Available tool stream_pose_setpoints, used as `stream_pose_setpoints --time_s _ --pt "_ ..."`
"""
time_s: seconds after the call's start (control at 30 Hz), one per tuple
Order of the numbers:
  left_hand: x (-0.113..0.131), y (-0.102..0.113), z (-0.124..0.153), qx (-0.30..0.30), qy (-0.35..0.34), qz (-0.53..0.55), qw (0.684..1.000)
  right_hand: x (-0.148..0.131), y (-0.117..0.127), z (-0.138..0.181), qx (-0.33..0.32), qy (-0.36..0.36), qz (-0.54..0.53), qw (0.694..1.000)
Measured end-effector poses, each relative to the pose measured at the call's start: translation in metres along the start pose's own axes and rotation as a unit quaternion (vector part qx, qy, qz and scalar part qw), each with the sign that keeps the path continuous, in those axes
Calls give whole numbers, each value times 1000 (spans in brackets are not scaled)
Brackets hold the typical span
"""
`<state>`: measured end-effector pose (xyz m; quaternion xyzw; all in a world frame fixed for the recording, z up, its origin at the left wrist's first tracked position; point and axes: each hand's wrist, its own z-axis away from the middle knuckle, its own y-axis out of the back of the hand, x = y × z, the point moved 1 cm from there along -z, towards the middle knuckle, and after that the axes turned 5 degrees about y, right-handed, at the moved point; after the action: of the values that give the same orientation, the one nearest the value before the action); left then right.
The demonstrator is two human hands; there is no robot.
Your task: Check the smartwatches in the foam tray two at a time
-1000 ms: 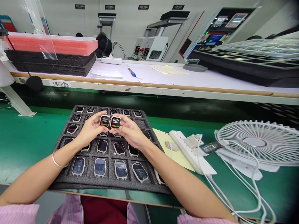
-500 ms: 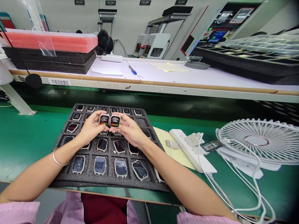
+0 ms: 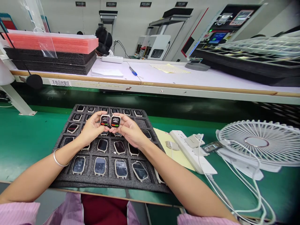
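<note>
My left hand point(image 3: 93, 126) is closed on a strapless smartwatch point(image 3: 104, 120), its lit screen showing white text and a red-green bar. My right hand point(image 3: 128, 128) grips a second smartwatch point(image 3: 115, 121) with a like screen. The two are held side by side, faces toward me, above a black foam tray point(image 3: 87, 178). Several more watch bodies lie in the tray's pockets, among them a dark-screened watch point(image 3: 100, 166) in the front row. Those in the back row show text. My hands and forearms hide some of the pockets.
To the right are a white power strip point(image 3: 192, 153), a white fan point(image 3: 257, 140) and looped white cables. Beyond the green table point(image 3: 30, 134) runs a raised shelf point(image 3: 154, 73) bearing foam stacks point(image 3: 53, 56), a blue pen point(image 3: 133, 71) and papers. Another person point(image 3: 103, 40) is behind it.
Both watches stay in my hands in nearly the same place. The view has shifted very slightly, and the person behind the shelf shows a little more.
</note>
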<state>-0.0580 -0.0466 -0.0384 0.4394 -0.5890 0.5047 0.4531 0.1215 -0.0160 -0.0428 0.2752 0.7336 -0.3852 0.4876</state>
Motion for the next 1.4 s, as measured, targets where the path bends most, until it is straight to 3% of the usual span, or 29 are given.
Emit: stream_pose_setpoints --time_s 1.4 --pt "6 -1 2 12 -3 -23 1000 2 2 -1 3 -11 -18 1000"
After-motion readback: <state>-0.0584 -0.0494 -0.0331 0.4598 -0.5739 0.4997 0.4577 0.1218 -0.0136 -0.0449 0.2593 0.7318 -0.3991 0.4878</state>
